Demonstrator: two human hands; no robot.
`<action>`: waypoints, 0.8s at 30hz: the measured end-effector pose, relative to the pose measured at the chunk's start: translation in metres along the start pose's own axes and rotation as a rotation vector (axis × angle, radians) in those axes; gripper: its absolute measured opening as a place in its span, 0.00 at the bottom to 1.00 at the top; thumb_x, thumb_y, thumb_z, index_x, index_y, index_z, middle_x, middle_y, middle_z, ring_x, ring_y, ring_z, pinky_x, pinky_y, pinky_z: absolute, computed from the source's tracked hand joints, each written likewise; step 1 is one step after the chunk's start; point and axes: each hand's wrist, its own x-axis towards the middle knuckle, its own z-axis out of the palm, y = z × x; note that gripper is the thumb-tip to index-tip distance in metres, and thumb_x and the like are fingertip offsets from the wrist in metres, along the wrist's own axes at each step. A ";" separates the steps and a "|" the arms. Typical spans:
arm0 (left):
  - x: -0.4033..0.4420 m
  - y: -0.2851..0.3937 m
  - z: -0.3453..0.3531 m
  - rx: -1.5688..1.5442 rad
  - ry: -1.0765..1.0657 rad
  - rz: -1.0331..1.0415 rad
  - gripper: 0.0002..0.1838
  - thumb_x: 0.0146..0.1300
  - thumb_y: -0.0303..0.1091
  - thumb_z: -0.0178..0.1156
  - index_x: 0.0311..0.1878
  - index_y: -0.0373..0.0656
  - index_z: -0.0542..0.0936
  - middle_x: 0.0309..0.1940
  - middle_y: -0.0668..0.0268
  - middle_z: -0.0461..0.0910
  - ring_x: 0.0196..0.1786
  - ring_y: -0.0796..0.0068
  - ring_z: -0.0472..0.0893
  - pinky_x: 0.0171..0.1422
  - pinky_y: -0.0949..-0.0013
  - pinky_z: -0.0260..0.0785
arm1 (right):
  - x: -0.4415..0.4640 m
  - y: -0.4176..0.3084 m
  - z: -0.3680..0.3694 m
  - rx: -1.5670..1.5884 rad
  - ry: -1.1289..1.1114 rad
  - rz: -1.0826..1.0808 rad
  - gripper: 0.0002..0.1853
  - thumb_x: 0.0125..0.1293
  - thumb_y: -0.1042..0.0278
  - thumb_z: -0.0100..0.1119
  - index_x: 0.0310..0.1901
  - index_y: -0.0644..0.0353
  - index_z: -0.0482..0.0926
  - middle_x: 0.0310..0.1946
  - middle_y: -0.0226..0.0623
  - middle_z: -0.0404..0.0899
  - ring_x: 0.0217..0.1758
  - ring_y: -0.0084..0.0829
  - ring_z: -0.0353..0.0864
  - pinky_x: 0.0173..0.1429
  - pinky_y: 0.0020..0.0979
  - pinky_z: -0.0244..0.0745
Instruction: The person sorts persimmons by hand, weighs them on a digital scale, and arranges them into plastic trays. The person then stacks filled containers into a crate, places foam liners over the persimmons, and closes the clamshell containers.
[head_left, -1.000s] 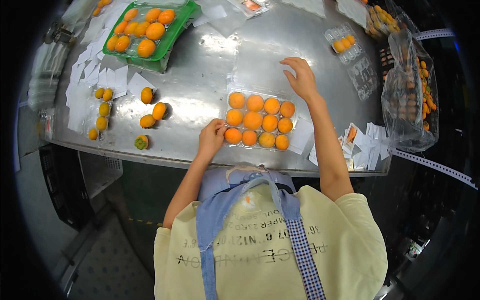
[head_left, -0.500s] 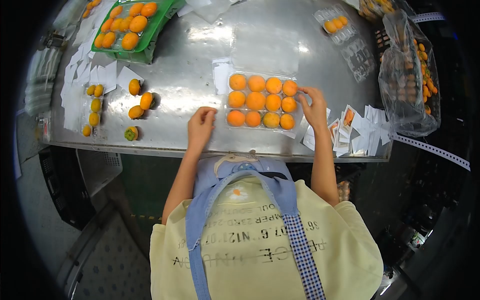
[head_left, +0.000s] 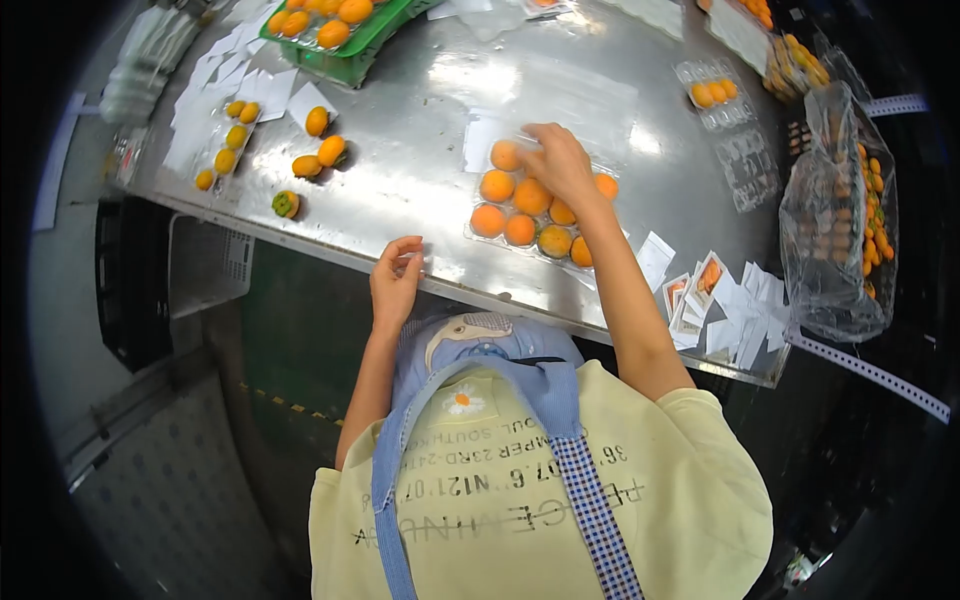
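Observation:
A clear plastic tray (head_left: 469, 233) near the table's front edge holds rows of orange persimmons (head_left: 531, 197), several of them visible. Its clear lid (head_left: 575, 105) seems to lie folded back behind it, faint against the metal. My right hand (head_left: 560, 165) reaches over the tray's back row and covers some of the fruit. Its fingers are slightly smeared and bent down beside a back-row persimmon; whether they grip anything is unclear. Left of the tray, my left hand (head_left: 396, 283) hovers at the table edge, fingers loosely curved and apart, with nothing in it.
Loose persimmons (head_left: 331, 151) and a narrow filled tray (head_left: 236, 137) lie to the left. A green crate (head_left: 350, 68) bearing more fruit stands at the back left. White paper slips (head_left: 745, 310) and picture cards (head_left: 709, 276) sit front right, near a plastic-lined crate (head_left: 835, 220).
My right hand has moved from the tray's right side to over its back row. My left hand stays left of the tray. The whole view has turned somewhat.

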 end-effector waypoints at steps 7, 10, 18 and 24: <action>-0.011 -0.027 -0.019 -0.085 -0.054 -0.062 0.10 0.65 0.26 0.56 0.48 0.39 0.79 0.40 0.66 0.82 0.38 0.81 0.80 0.37 0.78 0.73 | 0.017 -0.016 0.028 -0.250 -0.187 0.102 0.15 0.51 0.63 0.62 0.40 0.60 0.79 0.41 0.47 0.79 0.46 0.44 0.78 0.48 0.42 0.72; 0.002 -0.026 -0.031 -0.124 -0.110 -0.063 0.10 0.65 0.26 0.55 0.48 0.39 0.78 0.39 0.66 0.82 0.38 0.81 0.80 0.38 0.78 0.73 | 0.016 -0.019 0.025 -0.187 -0.175 0.166 0.17 0.50 0.62 0.64 0.41 0.60 0.78 0.41 0.48 0.78 0.44 0.46 0.78 0.48 0.41 0.73; 0.074 0.018 -0.092 -0.034 -0.365 0.110 0.16 0.60 0.25 0.60 0.53 0.41 0.77 0.43 0.66 0.79 0.39 0.80 0.77 0.40 0.77 0.72 | -0.008 -0.078 0.020 0.791 0.048 0.363 0.20 0.59 0.69 0.64 0.54 0.60 0.74 0.46 0.37 0.78 0.49 0.31 0.78 0.53 0.30 0.74; 0.108 0.086 -0.131 0.026 -0.609 0.411 0.30 0.51 0.22 0.67 0.60 0.44 0.72 0.56 0.64 0.71 0.44 0.77 0.77 0.43 0.76 0.72 | -0.026 -0.174 0.081 1.264 0.067 0.438 0.20 0.62 0.75 0.60 0.56 0.63 0.72 0.52 0.38 0.77 0.55 0.29 0.76 0.60 0.31 0.70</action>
